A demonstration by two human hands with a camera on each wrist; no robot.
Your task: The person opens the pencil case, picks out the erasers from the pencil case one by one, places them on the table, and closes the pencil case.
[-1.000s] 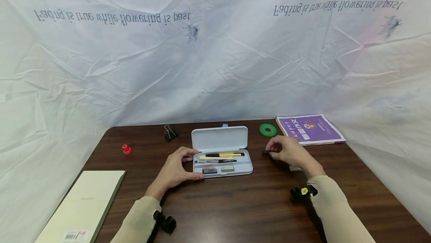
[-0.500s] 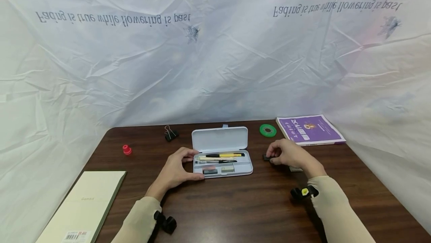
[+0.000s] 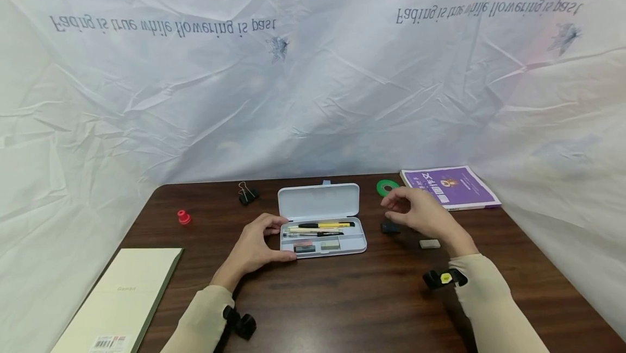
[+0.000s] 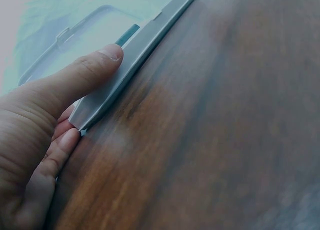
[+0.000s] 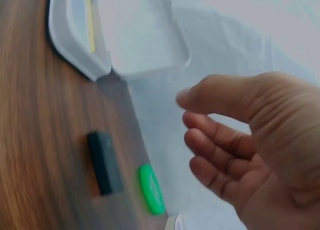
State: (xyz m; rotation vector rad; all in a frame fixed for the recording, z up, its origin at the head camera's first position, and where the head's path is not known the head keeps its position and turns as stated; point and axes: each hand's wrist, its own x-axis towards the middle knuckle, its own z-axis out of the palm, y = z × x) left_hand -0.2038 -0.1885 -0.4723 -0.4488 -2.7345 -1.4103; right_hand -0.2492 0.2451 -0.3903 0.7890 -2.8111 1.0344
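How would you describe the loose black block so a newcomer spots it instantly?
On the brown table, find the open white pencil case. Just right of it in the head view, below the right hand, lies the black block. Its dark colour sets it apart from the pale block and green ring.

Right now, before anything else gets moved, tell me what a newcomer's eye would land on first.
Most likely the open pale pencil case near the middle of the dark table, its left end gripped by the left hand. Next, probably the bright purple book at the table's far right, with the green ring just left of it. The small red piece toward the left may also catch the eye.
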